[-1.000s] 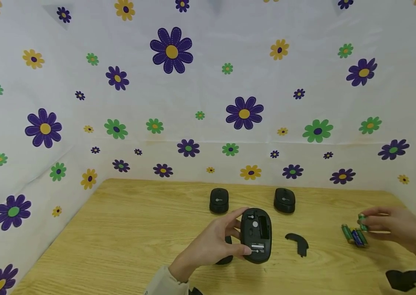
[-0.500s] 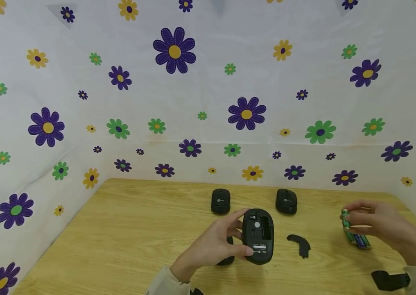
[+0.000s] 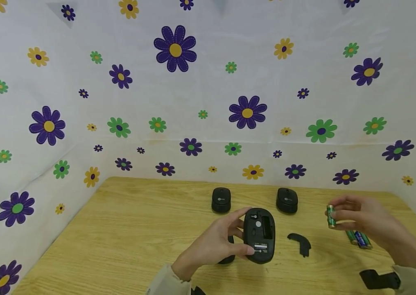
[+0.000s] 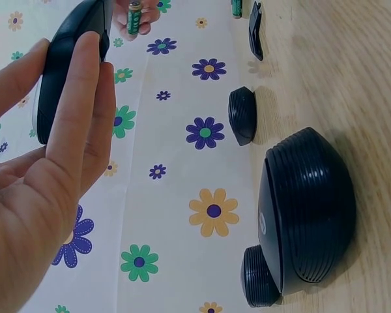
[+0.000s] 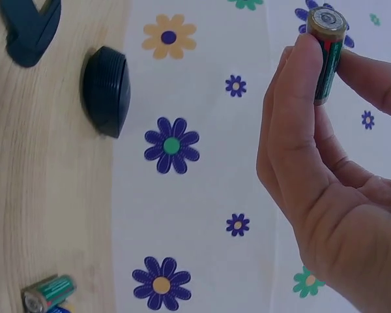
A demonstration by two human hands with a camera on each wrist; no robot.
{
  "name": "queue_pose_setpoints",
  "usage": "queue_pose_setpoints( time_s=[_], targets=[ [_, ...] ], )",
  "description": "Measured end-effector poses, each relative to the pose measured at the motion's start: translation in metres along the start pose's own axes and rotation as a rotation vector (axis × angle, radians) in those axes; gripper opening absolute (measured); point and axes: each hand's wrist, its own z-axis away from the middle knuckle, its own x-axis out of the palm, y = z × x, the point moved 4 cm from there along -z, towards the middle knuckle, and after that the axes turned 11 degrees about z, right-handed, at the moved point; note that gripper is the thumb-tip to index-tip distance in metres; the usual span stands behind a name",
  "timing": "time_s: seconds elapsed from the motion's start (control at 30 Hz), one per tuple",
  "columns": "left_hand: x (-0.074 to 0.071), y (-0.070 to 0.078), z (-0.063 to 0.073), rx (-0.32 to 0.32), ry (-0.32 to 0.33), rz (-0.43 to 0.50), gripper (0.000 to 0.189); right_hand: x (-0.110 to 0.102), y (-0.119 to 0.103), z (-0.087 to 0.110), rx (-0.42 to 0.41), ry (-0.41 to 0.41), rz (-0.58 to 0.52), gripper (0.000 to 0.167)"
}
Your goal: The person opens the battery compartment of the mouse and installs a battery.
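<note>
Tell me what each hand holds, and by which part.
The left hand holds a black, oval plastic computer mouse by one edge, thumb on its underside; the right hand pinches a green, metal-ended cylindrical battery by its curved sides.

The head camera looks from above the near edge of the table, forward and a bit down. It is farthest back, so it gets in the left hand, the right hand and the flowery sheet past the far edge. It sees the bottom of the held mouse. The left wrist camera sees that mouse's side, close up, with the picture tipped so the table is on the right. The right wrist camera is close too, tipped the other way, table on the left. All three share the sheet and the held battery.
</note>
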Motion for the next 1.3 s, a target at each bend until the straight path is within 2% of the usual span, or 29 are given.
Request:
queue_pose_setpoints(
  time_s=[0.27,0.7,1.0,1.3],
  targets=[
    [0.000,-0.001,-0.001,-0.003,0.000,-0.009,0.081,0.010,-0.019,-0.001,-0.099,-0.029,-0.030,0.014],
    [-0.001,-0.002,-0.001,-0.012,0.009,-0.008,0.083,0.029,-0.041,-0.004,-0.106,0.011,-0.051,0.016],
    [-0.002,-0.001,0.000,-0.003,0.005,-0.007,0.084,0.044,-0.053,-0.007,-0.180,-0.038,-0.100,0.018],
    [-0.002,-0.001,-0.001,-0.005,0.007,-0.008,0.083,0.054,-0.064,-0.009,-0.189,-0.066,-0.109,0.016]
  ],
)
